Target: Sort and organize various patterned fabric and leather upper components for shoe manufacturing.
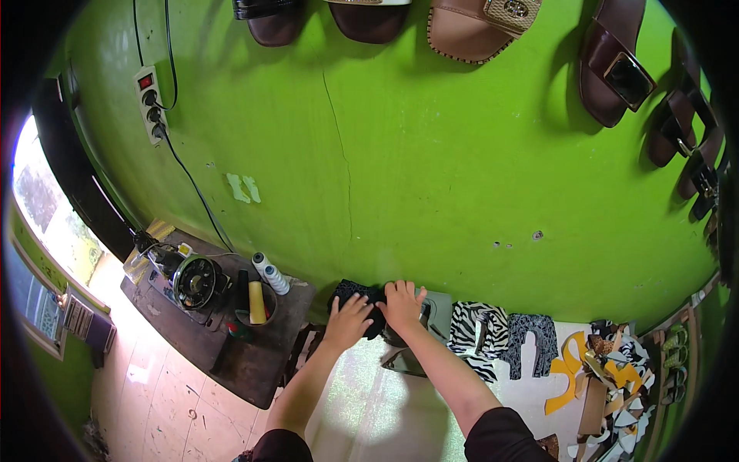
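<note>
A dark, faintly patterned piece of material lies against the foot of the green wall. My left hand rests on its front part, fingers stretched out and spread. Just to the right, my right hand reaches to the inner edge of the same dark piece, its fingers extended and thumb apart. Whether the right fingers touch the piece or a surface beside it is hard to tell. Partly behind my right wrist is a grey-green object. Zebra-striped cut pieces lie right of it, then a grey-black patterned U-shaped piece.
On the left stands a dark table with a sewing machine and thread cones. A heap of scraps and yellow cut pieces lie at right. Sandals hang on the wall beside a power strip.
</note>
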### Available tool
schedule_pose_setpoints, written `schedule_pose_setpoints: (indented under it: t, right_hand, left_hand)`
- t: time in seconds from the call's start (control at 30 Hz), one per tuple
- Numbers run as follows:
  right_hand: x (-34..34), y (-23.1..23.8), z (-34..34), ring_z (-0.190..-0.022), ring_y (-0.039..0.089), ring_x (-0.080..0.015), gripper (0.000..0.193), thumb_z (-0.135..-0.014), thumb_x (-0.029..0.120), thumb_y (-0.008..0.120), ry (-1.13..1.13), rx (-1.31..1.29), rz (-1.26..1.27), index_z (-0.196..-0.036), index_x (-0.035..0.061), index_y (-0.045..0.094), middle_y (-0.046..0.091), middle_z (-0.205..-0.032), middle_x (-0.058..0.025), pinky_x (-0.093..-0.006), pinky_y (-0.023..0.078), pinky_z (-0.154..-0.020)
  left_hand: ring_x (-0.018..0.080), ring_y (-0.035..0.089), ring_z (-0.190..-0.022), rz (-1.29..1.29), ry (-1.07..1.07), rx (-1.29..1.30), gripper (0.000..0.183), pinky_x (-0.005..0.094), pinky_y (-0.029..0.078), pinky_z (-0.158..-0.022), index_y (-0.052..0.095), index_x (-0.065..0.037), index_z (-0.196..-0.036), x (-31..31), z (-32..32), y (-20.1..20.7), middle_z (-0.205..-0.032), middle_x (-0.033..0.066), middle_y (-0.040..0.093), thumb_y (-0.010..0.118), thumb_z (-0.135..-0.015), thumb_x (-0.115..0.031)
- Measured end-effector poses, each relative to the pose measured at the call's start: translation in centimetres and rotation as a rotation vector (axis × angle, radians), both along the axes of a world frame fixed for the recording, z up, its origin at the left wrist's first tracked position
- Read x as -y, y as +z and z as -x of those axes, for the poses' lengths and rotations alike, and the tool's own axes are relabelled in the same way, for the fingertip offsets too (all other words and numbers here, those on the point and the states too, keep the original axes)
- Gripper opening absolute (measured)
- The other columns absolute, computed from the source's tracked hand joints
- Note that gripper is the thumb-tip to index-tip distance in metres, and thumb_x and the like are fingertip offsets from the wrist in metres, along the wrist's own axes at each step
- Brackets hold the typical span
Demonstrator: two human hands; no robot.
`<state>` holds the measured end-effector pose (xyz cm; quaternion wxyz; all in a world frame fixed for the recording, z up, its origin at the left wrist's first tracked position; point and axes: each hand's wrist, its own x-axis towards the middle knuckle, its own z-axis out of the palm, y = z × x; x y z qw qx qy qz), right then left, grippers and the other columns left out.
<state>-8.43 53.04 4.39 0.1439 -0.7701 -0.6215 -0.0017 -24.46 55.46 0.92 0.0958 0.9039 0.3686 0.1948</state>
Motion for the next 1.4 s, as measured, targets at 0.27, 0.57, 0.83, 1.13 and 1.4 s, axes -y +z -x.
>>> schedule_pose_setpoints:
  t: [0.27, 0.57, 0.83, 1.13, 1.4]
  right_hand:
    - [10.3, 4.8, -1.0, -0.108, 0.042, -0.026, 0.032, -0.075, 0.024, 0.064, 0.086, -0.272, -0.283, -0.103, 0.0151, 0.054, 0.05, -0.109, -0.007, -0.0483, 0.025, -0.088]
    - [34.0, 5.2, -5.3, -0.103, 0.047, -0.0217, 0.023, -0.074, 0.027, 0.064, -0.288, -0.623, -0.058, -0.096, 0.0194, 0.061, 0.057, -0.102, -0.0017, -0.0391, 0.025, -0.086]
    - [46.8, 8.2, -8.3, -0.104, 0.048, -0.0228, 0.021, -0.077, 0.028, 0.061, -0.575, -0.696, -0.21, -0.095, 0.0174, 0.061, 0.057, -0.101, -0.0038, -0.0398, 0.026, -0.087]
    - [56.8, 9.8, -12.0, -0.095, 0.051, -0.0188, 0.017, -0.076, 0.023, 0.061, -0.62, -0.731, -0.501, -0.091, 0.0151, 0.06, 0.057, -0.091, -0.002, -0.0371, 0.026, -0.083]
    - [67.4, 7.9, -23.9, -0.095, 0.052, -0.0237, 0.015, -0.072, 0.018, 0.061, -0.936, -0.431, -0.634, -0.087, 0.0155, 0.06, 0.058, -0.092, -0.0042, -0.0412, 0.026, -0.084]
  left_hand:
    - [0.0196, 0.035, -0.128, -0.031, -0.023, -0.159, 0.043, 0.0668, 0.009, -0.101, 0.042, -0.016, -0.132, 1.3, 1.0, -2.6, -0.133, 0.0031, 0.046, 0.038, -0.092, -0.033]
    - [0.0226, 0.058, -0.093, 0.017, -0.004, 0.146, 0.019, 0.0624, 0.015, -0.1, 0.068, -0.012, -0.089, 2.9, -0.8, 2.6, -0.091, 0.0041, 0.065, 0.061, -0.076, -0.024]
    - [0.0246, 0.052, -0.073, 0.203, -0.131, 0.463, 0.022, 0.044, 0.029, -0.094, 0.057, -0.002, -0.068, 15.5, -7.5, 6.9, -0.068, 0.0086, 0.056, 0.052, -0.084, -0.016]
    - [0.0114, 0.043, -0.07, 0.703, -0.193, 0.95, 0.031, 0.0253, 0.037, -0.074, 0.048, -0.002, -0.105, 37.3, -18.0, 9.7, -0.074, 0.0016, 0.046, 0.056, -0.075, 0.004]
    - [0.0113, 0.041, -0.071, 0.604, -0.276, 0.814, 0.031, 0.0263, 0.037, -0.076, 0.05, -0.002, -0.101, 45.1, -24.7, 8.8, -0.072, 0.0008, 0.041, 0.054, -0.071, 0.005]
